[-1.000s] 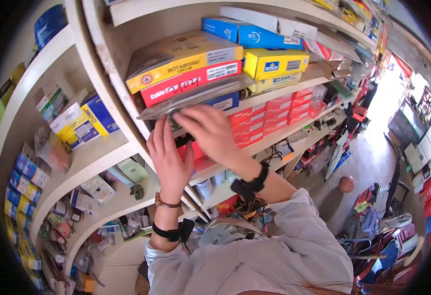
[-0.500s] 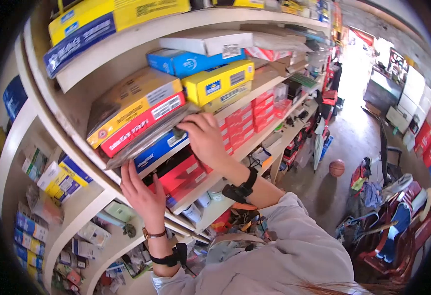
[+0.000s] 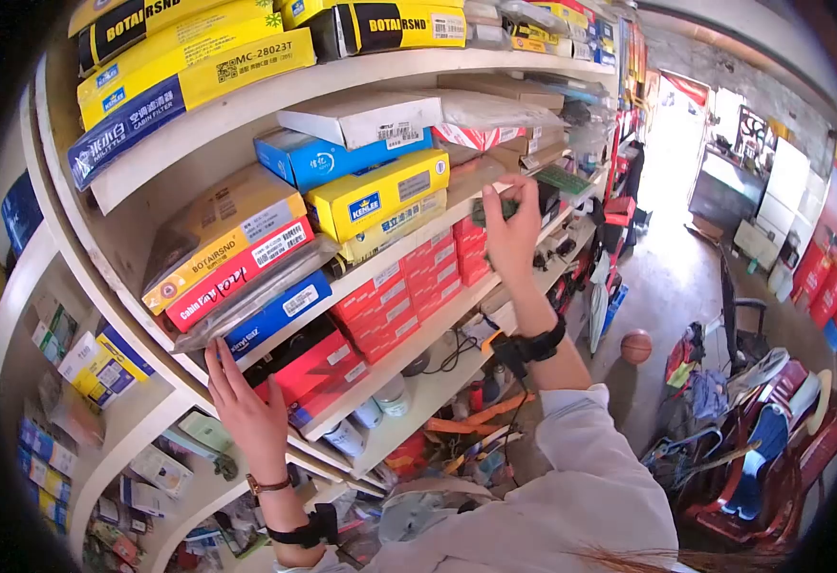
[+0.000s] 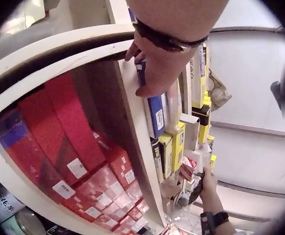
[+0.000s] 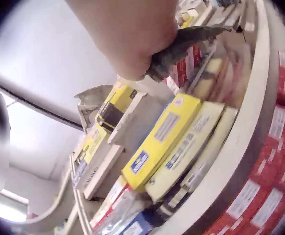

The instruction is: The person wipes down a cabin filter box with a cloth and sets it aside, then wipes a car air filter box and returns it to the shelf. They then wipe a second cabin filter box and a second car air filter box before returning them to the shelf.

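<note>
In the head view the left hand point(image 3: 254, 430) has its fingertips at the shelf edge, by the left end of a blue box point(image 3: 280, 310) and a plastic-wrapped flat packet point(image 3: 246, 298). Its fingers are extended. The right hand point(image 3: 514, 234) is raised to the right, in front of the shelf, and pinches a dark crumpled cloth point(image 3: 481, 212). In the right wrist view that dark cloth point(image 5: 174, 54) hangs out from under the right hand point(image 5: 132, 39). The left wrist view has the left hand point(image 4: 162, 68) against the shelf edge beside the blue box point(image 4: 156, 116).
A red box point(image 3: 237, 272) and a yellow-orange box point(image 3: 223, 234) are stacked above the packet. Yellow boxes point(image 3: 380, 196) lie to their right, small red boxes point(image 3: 380, 310) on the shelf below. A basketball point(image 3: 635, 347) and a dark red chair point(image 3: 801, 468) are on the floor.
The right hand has moved away from the packet to the right with the dark cloth. The left hand has shifted down and left in the head view, and more of the upper shelf shows.
</note>
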Demonstrator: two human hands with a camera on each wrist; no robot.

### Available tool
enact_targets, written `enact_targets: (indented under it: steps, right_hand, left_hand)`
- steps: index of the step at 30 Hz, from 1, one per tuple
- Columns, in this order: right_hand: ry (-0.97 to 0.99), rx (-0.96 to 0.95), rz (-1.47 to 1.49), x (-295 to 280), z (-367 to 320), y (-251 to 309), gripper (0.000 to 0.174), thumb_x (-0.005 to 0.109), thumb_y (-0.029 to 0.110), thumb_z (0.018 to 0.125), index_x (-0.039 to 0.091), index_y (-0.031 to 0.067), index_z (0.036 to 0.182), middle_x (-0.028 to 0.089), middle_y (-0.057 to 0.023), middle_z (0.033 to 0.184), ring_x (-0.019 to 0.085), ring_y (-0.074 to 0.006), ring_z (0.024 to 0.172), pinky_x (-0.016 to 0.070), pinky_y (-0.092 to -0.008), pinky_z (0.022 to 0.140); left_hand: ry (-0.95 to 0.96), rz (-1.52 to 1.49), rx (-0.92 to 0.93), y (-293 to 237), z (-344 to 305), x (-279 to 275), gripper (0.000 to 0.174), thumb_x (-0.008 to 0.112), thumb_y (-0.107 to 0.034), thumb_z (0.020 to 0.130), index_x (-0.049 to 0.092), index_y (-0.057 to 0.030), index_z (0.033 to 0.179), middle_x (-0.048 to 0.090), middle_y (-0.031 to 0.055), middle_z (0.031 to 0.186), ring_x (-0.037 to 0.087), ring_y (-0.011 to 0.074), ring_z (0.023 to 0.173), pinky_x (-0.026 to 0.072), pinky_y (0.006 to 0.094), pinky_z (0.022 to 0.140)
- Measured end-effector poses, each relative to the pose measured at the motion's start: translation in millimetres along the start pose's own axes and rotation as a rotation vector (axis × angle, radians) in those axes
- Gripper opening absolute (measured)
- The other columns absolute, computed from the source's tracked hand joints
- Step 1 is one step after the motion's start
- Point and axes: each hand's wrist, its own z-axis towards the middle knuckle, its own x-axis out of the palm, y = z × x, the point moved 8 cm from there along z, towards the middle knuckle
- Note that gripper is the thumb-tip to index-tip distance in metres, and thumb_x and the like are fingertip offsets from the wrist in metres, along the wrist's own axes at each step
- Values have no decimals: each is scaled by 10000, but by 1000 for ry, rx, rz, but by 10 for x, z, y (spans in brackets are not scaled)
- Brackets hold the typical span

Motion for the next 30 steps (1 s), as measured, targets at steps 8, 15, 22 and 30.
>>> enact_targets:
  steps: [8,15,22,30]
  right_hand:
    - [107,-310,-501,-362,791,-90,615,711,191,855,451,127,1409,708,-70,1009,694,-328,858,535,-424,746]
    - [314,-290,-592,-122,1196,-95,574,670,237,871,513,248,1423,733,-77,918,705,-332,812,553,-437,723]
    - [211,-503,-772,-32,1608,-44,330,693,317,864,698,184,1166,731,-119,985,704,-343,860,552,-435,754]
    - [214,-652,-747,-252,1469,483,407,750,201,820,593,67,1171,640,-124,1127,649,-327,1027,520,-408,821]
  left_hand:
    - [32,31,-22,-5,-64,77,923,724,-8,755,277,-56,1561,285,162,1606,395,431,1359,379,477,1120]
    - [69,27,-27,-38,-167,137,932,728,-14,762,266,-78,1569,200,169,1642,322,442,1416,363,489,1133]
    - [135,-12,-84,-9,-170,87,888,715,11,772,314,-100,1556,235,182,1625,347,431,1418,404,455,1111]
    - [184,27,-96,99,-198,128,927,739,-20,759,285,-102,1563,212,169,1631,347,423,1414,392,457,1135]
